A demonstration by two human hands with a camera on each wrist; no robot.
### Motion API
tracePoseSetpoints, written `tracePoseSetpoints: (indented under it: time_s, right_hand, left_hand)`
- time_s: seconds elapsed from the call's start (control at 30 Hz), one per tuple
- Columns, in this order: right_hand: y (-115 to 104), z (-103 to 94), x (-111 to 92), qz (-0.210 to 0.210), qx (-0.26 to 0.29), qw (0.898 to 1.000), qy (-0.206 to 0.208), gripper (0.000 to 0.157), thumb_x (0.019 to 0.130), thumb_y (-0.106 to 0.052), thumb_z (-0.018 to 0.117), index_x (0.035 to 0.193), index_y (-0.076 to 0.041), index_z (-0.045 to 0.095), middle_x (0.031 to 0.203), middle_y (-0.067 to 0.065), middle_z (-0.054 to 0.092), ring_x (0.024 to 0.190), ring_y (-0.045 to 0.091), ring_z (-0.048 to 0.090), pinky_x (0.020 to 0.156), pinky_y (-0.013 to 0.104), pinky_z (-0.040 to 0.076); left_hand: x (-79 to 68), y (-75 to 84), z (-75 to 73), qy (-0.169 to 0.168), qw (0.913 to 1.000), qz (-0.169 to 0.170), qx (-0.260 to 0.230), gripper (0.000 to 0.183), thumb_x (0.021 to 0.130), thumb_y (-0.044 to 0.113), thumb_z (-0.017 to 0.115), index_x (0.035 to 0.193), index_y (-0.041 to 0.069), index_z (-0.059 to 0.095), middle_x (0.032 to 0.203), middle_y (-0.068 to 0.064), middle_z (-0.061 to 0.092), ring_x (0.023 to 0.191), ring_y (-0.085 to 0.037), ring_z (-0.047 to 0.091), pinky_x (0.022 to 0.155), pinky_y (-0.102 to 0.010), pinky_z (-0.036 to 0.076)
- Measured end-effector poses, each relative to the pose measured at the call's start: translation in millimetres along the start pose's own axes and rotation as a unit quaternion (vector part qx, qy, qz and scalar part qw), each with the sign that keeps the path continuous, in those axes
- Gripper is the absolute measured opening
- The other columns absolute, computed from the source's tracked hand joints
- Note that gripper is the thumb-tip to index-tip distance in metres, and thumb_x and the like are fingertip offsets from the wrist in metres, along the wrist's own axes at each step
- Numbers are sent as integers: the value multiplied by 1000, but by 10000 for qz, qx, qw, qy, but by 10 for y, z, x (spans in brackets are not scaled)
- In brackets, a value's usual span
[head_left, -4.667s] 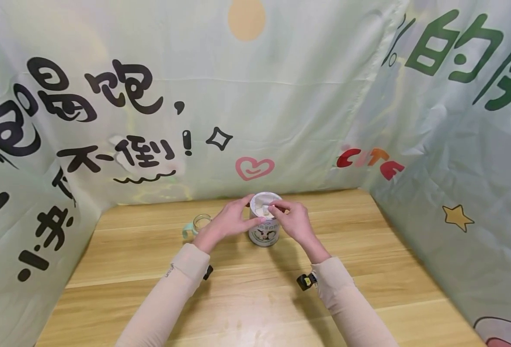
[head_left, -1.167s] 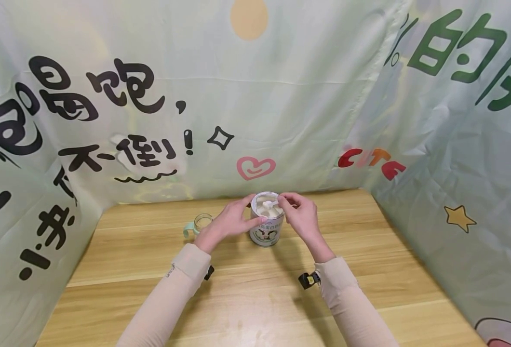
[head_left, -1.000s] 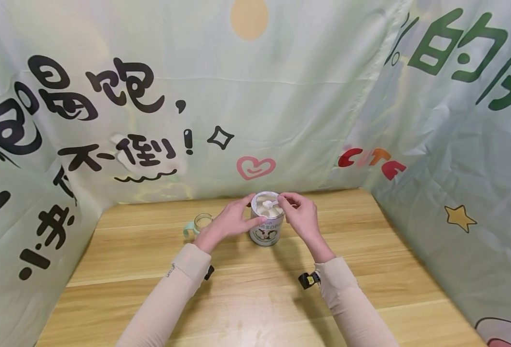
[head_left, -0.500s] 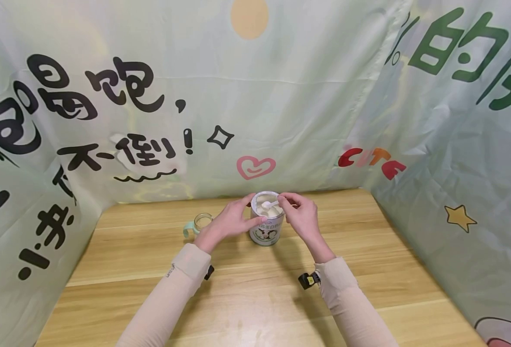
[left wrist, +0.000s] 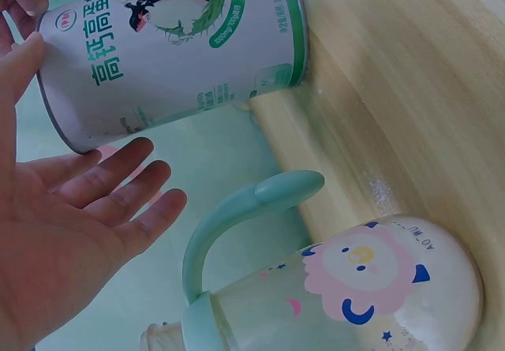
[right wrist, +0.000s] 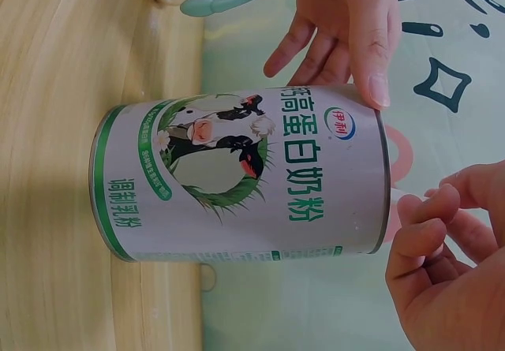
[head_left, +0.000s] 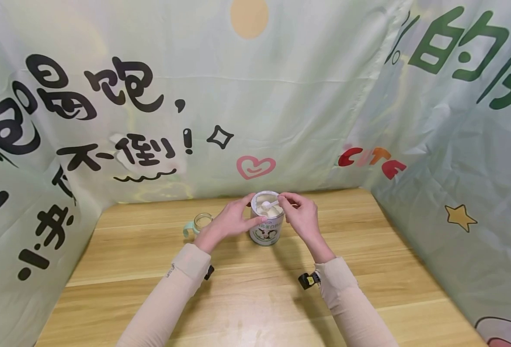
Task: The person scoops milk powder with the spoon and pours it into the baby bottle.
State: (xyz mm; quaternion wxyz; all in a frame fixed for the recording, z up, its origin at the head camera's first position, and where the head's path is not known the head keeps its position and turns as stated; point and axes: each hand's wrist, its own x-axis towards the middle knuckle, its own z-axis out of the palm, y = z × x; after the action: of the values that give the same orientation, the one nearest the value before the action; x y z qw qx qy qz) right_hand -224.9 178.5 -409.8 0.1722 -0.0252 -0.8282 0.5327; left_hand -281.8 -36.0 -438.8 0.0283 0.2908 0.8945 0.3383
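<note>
An opened can of milk powder [head_left: 266,231] stands upright on the table, a cow picture on its label. My left hand [head_left: 231,220] holds the can near its rim; in the left wrist view the thumb lies at the rim, the other fingers spread. My right hand [head_left: 301,213] pinches the handle of a small white scoop [head_left: 266,205], whose bowl is at the can's mouth, over the pale powder. The right wrist view shows only a bit of that handle between the fingertips. Left of the can is a lidless baby bottle [left wrist: 347,288] with a mint-green handle and white powder at its bottom.
The wooden table [head_left: 247,299] ends at a printed cloth backdrop [head_left: 299,120] behind and on both sides. A little spilled powder [left wrist: 382,195] lies on the wood near the bottle. My left forearm and hand partly cover the bottle in the head view.
Since the oldest frame my right hand has drawn back slightly right and up, and the scoop now shows in the can's mouth. Over the last second the scoop's bowl has tilted slightly; my left hand stays put.
</note>
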Motion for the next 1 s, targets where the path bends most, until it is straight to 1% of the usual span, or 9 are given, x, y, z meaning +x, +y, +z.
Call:
tracePoseSetpoints:
  time_s: [0.1, 0.27, 0.47, 0.57, 0.8, 1.0]
  right_hand:
    - [1, 5, 5, 0, 46, 10000, 61, 22, 100, -25, 70, 111, -9, 81, 96, 16, 79, 52, 11, 58, 49, 22, 49]
    - [9, 10, 15, 63, 271, 9994, 189, 21, 101, -21, 70, 107, -5, 80, 91, 19, 78, 49, 8, 54, 46, 19, 44]
    - [13, -8, 15, 118, 418, 9988, 221, 21, 102, -21, 68, 106, -4, 79, 90, 19, 77, 49, 6, 54, 45, 19, 43]
    - [9, -21, 9, 142, 402, 9988, 224, 21, 103, -22, 67, 106, -5, 78, 89, 17, 77, 49, 6, 54, 45, 20, 42]
    - [-14, -47, 10, 189, 370, 9987, 286, 23, 103, -22, 67, 107, -2, 78, 87, 14, 76, 50, 7, 54, 46, 20, 42]
    - [-50, -78, 7, 180, 540, 9977, 361, 22, 103, -20, 67, 106, -1, 77, 87, 18, 76, 49, 7, 53, 45, 19, 41]
  left_hand:
    - [2, 0, -1, -10, 10000, -16, 2, 95, 94, 60, 72, 165, 9, 34, 155, -18, 57, 143, -34, 55, 120, -51, 46]
    - [-1, 5, -6, -3, 10000, 17, 13, 95, 94, 59, 73, 164, 7, 34, 156, -18, 56, 143, -34, 55, 120, -51, 46]
    - [-7, 11, -13, 5, 10000, 48, 12, 94, 94, 59, 73, 164, 8, 35, 154, -18, 57, 142, -33, 56, 120, -50, 46]
    - [-8, 14, -14, -2, 10000, 47, -6, 94, 94, 59, 73, 164, 8, 36, 153, -18, 59, 141, -33, 57, 119, -51, 47]
    - [-11, 21, -18, -32, 10000, -21, 45, 95, 94, 59, 73, 164, 7, 35, 153, -18, 58, 141, -34, 57, 119, -52, 47]
    - [-7, 33, -23, -24, 10000, -36, 73, 95, 94, 60, 72, 164, 7, 36, 154, -18, 57, 142, -34, 56, 118, -52, 47]
